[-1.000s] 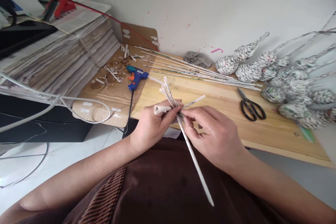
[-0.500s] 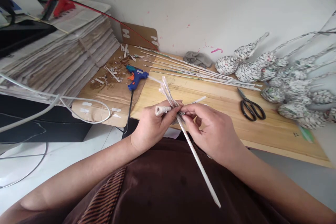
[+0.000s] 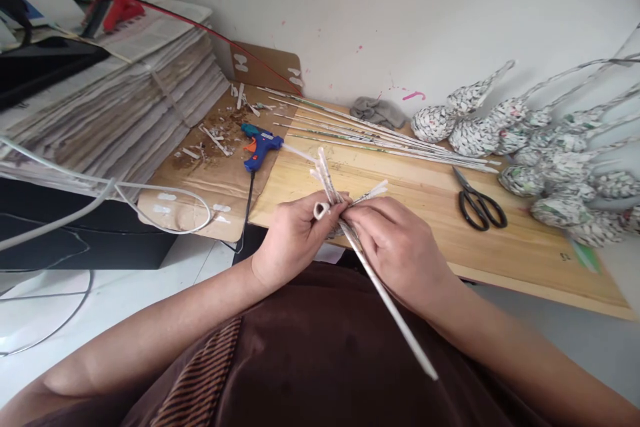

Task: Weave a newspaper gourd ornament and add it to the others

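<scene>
Both hands meet in front of the dark apron, closed on a bundle of rolled newspaper sticks [image 3: 327, 177]. My left hand [image 3: 295, 230] is wrapped round the bundle from the left, and a thicker rolled end with an open hole pokes out above its thumb. With fingertips pinched at the crossing, my right hand [image 3: 395, 237] grips the sticks from the right. Short ends fan upward and to the right. One long paper stick [image 3: 390, 303] slants down over the apron. Whatever lies beneath the fingers is mostly hidden.
Several loose paper sticks [image 3: 390, 140] lie along the back of the wooden board [image 3: 525, 260]. Black-handled scissors [image 3: 480, 207] rest on it, near woven paper gourd shapes [image 3: 475, 137]. A blue glue gun [image 3: 263, 147] sits on cardboard left, beside a tall newspaper stack [image 3: 165, 87].
The bundle has turned a little: its upper ends and the long stick's tip have shifted right. More short ends now show on the right, and my right fingers have closed nearer the crossing.
</scene>
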Tool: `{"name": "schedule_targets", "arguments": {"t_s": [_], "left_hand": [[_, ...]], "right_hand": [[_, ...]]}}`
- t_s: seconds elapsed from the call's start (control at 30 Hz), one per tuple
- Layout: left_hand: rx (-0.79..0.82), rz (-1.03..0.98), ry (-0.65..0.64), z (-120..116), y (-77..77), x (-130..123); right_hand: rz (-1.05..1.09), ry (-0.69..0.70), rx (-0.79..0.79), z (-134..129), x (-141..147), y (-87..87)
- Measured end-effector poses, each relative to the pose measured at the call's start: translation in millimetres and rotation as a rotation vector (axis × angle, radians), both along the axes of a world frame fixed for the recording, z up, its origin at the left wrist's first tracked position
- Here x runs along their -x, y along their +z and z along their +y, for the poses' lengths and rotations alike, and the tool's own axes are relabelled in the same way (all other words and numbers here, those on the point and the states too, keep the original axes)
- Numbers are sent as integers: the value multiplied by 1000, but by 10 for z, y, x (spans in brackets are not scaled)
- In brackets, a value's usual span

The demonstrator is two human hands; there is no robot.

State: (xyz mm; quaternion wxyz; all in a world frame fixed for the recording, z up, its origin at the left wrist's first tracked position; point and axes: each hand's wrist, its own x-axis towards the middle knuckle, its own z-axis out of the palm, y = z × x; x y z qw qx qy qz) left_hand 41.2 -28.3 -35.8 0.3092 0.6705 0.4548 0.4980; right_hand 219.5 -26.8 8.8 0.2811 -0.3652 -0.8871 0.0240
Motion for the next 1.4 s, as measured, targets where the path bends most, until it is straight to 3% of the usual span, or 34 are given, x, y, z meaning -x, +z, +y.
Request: {"name": "schedule_targets", "arguments": {"t_s": [0.2, 0.37, 0.5, 0.67, 0.83, 1.0, 1.2, 1.4], "left_hand": [[-26, 58, 2, 1, 68, 6], [-12, 3, -17, -7, 69, -5], [7, -17, 0, -10, 36, 2], [13, 19, -41, -9, 40, 2], [16, 14, 51, 33, 111, 11], [18, 27, 84, 86, 133, 49], [36, 33, 76, 80, 84, 42], [122, 33, 66, 73, 142, 44]], "right_hand": [[-160, -106, -48, -31, 28, 14], [-97, -88, -114, 7, -3, -25], [-191, 30, 106, 49, -44, 60], [-396, 39, 348, 53, -33, 260], [-421, 62, 318, 93, -36, 393], [-455, 63, 201, 94, -31, 395], [-498, 81, 281, 114, 17, 383], [-445, 92, 418, 181, 13, 387]]}}
